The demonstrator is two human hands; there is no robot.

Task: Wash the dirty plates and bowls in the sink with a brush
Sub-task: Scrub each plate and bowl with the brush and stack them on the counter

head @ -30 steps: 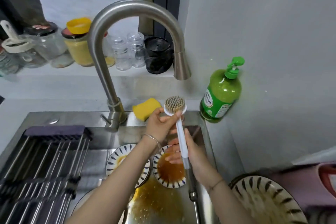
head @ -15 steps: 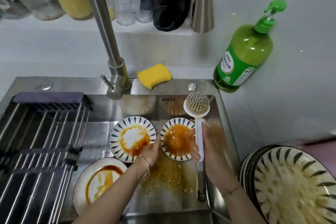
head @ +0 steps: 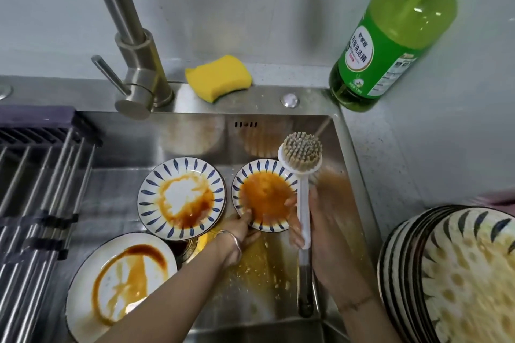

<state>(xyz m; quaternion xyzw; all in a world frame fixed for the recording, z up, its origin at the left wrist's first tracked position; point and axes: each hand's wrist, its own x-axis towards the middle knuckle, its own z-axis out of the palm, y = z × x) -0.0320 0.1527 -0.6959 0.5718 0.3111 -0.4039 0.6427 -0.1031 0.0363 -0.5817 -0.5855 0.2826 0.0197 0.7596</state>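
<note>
Two small blue-striped bowls lie in the steel sink [head: 338, 147]: the left bowl [head: 181, 198] smeared with brown sauce, the right bowl [head: 264, 195] coated in orange sauce. A white plate [head: 119, 284] with sauce streaks lies at the front left. My left hand [head: 242, 231] reaches under the near rim of the right bowl, fingers curled at its edge. My right hand [head: 326, 234] grips the white handle of a dish brush [head: 302, 153], held upright with bristles facing up beside the right bowl.
A faucet [head: 131, 44] rises behind the sink, with a yellow sponge [head: 218, 76] and a green detergent bottle [head: 390, 36] on the ledge. A roll-up drying rack [head: 36, 203] covers the sink's left part. A stack of dirty patterned plates [head: 457, 273] sits at the right.
My left hand let go of the brush head and dropped to the right bowl's near rim. The brush came down beside that bowl. The view tilted down and closer.
</note>
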